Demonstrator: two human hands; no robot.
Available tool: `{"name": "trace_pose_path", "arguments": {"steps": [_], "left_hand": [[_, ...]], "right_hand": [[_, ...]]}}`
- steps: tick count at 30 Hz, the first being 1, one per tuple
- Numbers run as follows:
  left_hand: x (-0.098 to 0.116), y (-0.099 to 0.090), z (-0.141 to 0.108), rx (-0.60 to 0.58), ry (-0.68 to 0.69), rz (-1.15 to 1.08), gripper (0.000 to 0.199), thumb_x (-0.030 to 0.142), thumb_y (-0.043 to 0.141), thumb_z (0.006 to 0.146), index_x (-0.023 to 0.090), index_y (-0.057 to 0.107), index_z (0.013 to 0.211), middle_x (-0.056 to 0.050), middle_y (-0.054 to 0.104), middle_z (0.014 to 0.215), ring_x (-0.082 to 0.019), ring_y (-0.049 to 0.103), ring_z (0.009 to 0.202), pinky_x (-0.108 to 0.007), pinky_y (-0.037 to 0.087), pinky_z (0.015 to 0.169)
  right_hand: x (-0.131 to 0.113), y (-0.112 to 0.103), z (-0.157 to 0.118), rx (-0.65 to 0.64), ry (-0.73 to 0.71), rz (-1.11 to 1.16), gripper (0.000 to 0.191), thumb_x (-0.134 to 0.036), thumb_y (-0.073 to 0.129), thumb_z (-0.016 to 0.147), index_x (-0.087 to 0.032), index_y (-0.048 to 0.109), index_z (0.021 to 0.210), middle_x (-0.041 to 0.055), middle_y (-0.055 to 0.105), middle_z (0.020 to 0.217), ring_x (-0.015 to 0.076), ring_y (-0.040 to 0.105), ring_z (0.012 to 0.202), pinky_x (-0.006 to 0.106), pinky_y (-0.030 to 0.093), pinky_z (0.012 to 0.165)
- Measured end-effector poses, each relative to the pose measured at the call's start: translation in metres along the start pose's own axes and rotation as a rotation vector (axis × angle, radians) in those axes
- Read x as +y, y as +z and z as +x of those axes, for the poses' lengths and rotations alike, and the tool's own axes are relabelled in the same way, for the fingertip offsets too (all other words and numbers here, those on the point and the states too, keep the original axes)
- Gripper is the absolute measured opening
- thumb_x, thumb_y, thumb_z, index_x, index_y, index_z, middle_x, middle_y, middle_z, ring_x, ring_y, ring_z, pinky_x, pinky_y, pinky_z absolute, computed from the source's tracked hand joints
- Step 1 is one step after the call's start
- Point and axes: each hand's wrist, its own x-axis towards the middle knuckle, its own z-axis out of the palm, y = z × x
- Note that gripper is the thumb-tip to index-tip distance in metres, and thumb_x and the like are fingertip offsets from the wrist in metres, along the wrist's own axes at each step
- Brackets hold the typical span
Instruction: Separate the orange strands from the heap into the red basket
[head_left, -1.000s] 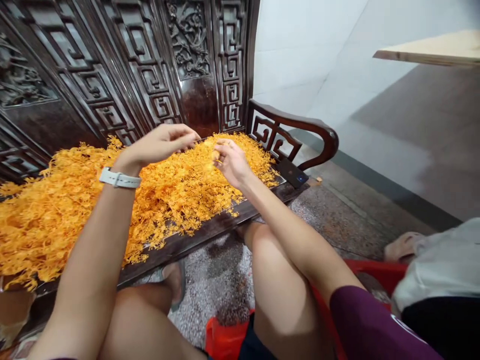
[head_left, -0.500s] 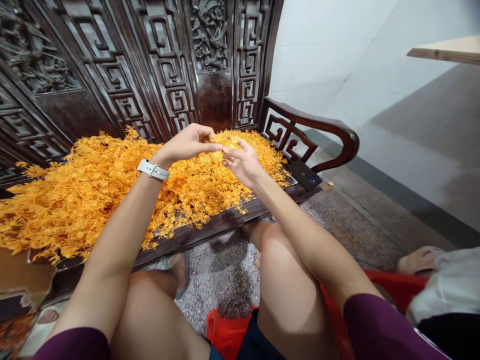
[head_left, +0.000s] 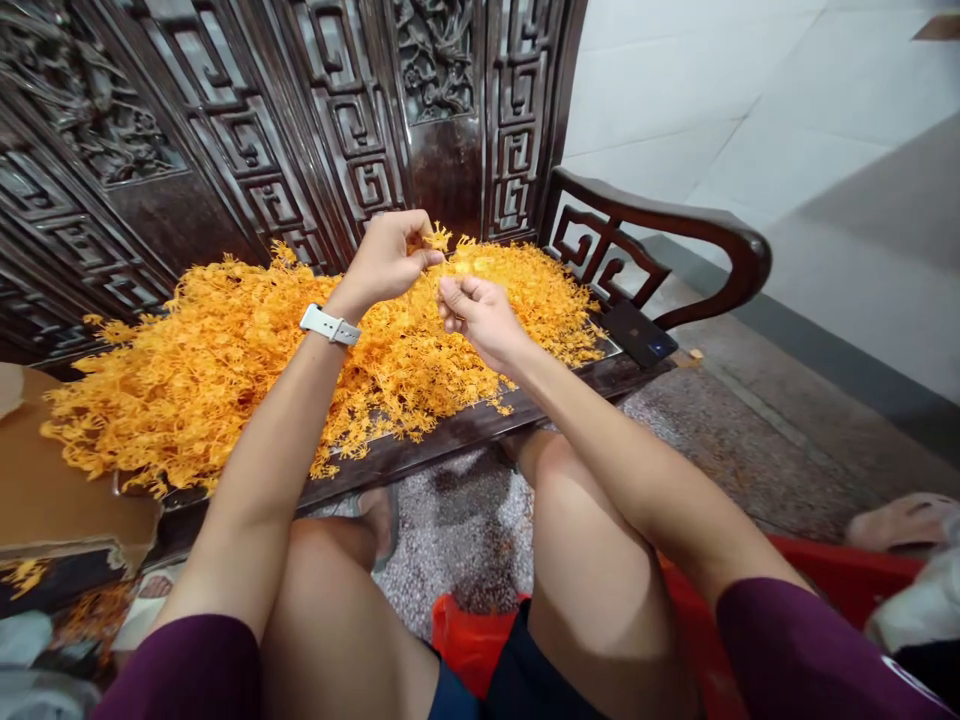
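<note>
Cardboard (head_left: 60, 470) and a phone (head_left: 637, 333) flank the orange pile (head_left: 225, 340).

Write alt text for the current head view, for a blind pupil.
A person's left hand pinches a small orange piece beside the curled right hand, above an orange heap on a dark wooden bench with a carved back and armrest.

- Above orange pile (head_left: 247, 360): open air
- Behind pile: backrest (head_left: 446, 170) blocks
- Right of pile: armrest (head_left: 675, 212) and phone (head_left: 641, 335) block
- Before pile: gap between legs (head_left: 585, 560)
</note>
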Motion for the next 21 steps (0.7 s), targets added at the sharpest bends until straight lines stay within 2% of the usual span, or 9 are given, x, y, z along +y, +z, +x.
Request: {"name": "trace_pose_path", "arguments": {"steps": [2, 5, 7, 9, 11, 14, 16, 18, 21], "left_hand": [[-0.025, -0.012, 0.003, 0.158, -0.056, 0.08, 0.043, 0.04, 0.085, 0.085, 0.024, 0.048, 0.07, -0.001, 0.054, 0.069, -0.017, 0.054, 0.078, -0.036, 0.038, 0.065], [-0.068, -0.036, 0.001, 0.347, -0.168, 0.078, 0.052, 0.051, 0.088, 0.081, 0.025, 0.045, 0.07, -0.001, 0.053, 0.068, -0.02, 0.059, 0.08, -0.036, 0.043, 0.067], [-0.091, -0.049, -0.004, 0.389, -0.22, 0.01, 0.055, 0.061, 0.086, 0.08, 0.024, 0.046, 0.071, -0.001, 0.055, 0.069, -0.02, 0.061, 0.076, -0.035, 0.045, 0.066], [-0.103, -0.057, -0.009, 0.394, -0.258, -0.052, 0.054, 0.067, 0.082, 0.08, 0.024, 0.05, 0.073, -0.002, 0.059, 0.071, -0.019, 0.063, 0.073, -0.033, 0.046, 0.064], [-0.104, -0.06, -0.013, 0.399, -0.273, -0.085, 0.052, 0.068, 0.08, 0.081, 0.024, 0.055, 0.075, -0.003, 0.065, 0.073, -0.018, 0.065, 0.073, -0.032, 0.048, 0.064], [-0.094, -0.059, -0.014, 0.367, -0.245, -0.09, 0.046, 0.065, 0.082, 0.08, 0.023, 0.063, 0.076, -0.006, 0.069, 0.076, -0.018, 0.064, 0.073, -0.033, 0.05, 0.066], [-0.085, -0.058, -0.013, 0.294, -0.217, -0.08, 0.045, 0.063, 0.084, 0.078, 0.022, 0.067, 0.076, -0.006, 0.07, 0.076, -0.018, 0.064, 0.072, -0.033, 0.051, 0.066], [-0.076, -0.057, -0.012, 0.216, -0.185, -0.068, 0.045, 0.063, 0.086, 0.076, 0.02, 0.069, 0.075, -0.006, 0.07, 0.075, -0.018, 0.063, 0.071, -0.033, 0.05, 0.064], [-0.061, -0.053, -0.009, 0.127, -0.123, -0.045, 0.047, 0.063, 0.087, 0.076, 0.019, 0.07, 0.075, -0.006, 0.069, 0.075, -0.017, 0.063, 0.072, -0.033, 0.051, 0.065]], "right_hand": [[0.0, 0.015, -0.015, -0.26, 0.014, -0.056, 0.038, -0.05, 0.088, 0.084, -0.018, 0.068, 0.077, -0.0015, 0.065, 0.071, 0.0089, 0.056, 0.064, 0.025, 0.044, 0.062], [-0.005, 0.044, -0.047, -0.942, 0.189, -0.099, 0.035, -0.05, 0.087, 0.086, -0.016, 0.076, 0.088, 0.0002, 0.072, 0.078, 0.011, 0.064, 0.071, 0.026, 0.051, 0.07], [-0.012, 0.057, -0.064, -1.372, 0.344, -0.096, 0.036, -0.048, 0.085, 0.088, -0.014, 0.078, 0.097, 0.0035, 0.076, 0.087, 0.0138, 0.07, 0.08, 0.027, 0.055, 0.077], [-0.019, 0.059, -0.067, -1.524, 0.441, -0.064, 0.037, -0.046, 0.087, 0.086, -0.013, 0.078, 0.102, 0.0065, 0.078, 0.094, 0.0165, 0.073, 0.087, 0.029, 0.057, 0.082], [-0.026, 0.052, -0.056, -1.257, 0.404, 0.09, 0.04, -0.048, 0.089, 0.084, -0.014, 0.077, 0.102, 0.0051, 0.078, 0.091, 0.015, 0.072, 0.079, 0.028, 0.058, 0.077], [-0.028, 0.031, -0.026, -0.494, 0.276, 0.39, 0.041, -0.056, 0.078, 0.091, -0.017, 0.075, 0.103, 0.0017, 0.074, 0.083, 0.0105, 0.062, 0.065, 0.024, 0.052, 0.063], [-0.025, 0.015, -0.01, -0.132, 0.304, 0.455, 0.036, -0.052, 0.068, 0.098, -0.016, 0.073, 0.104, 0.0017, 0.07, 0.079, 0.0096, 0.056, 0.061, 0.023, 0.048, 0.058], [-0.019, 0.002, -0.001, 0.061, 0.38, 0.392, 0.025, -0.038, 0.066, 0.099, -0.014, 0.072, 0.102, 0.001, 0.065, 0.072, 0.0092, 0.05, 0.057, 0.023, 0.043, 0.054], [-0.01, -0.01, 0.003, 0.177, 0.362, 0.217, 0.009, -0.024, 0.069, 0.095, -0.016, 0.071, 0.098, -0.0002, 0.06, 0.068, 0.0093, 0.045, 0.054, 0.024, 0.036, 0.05]]}}
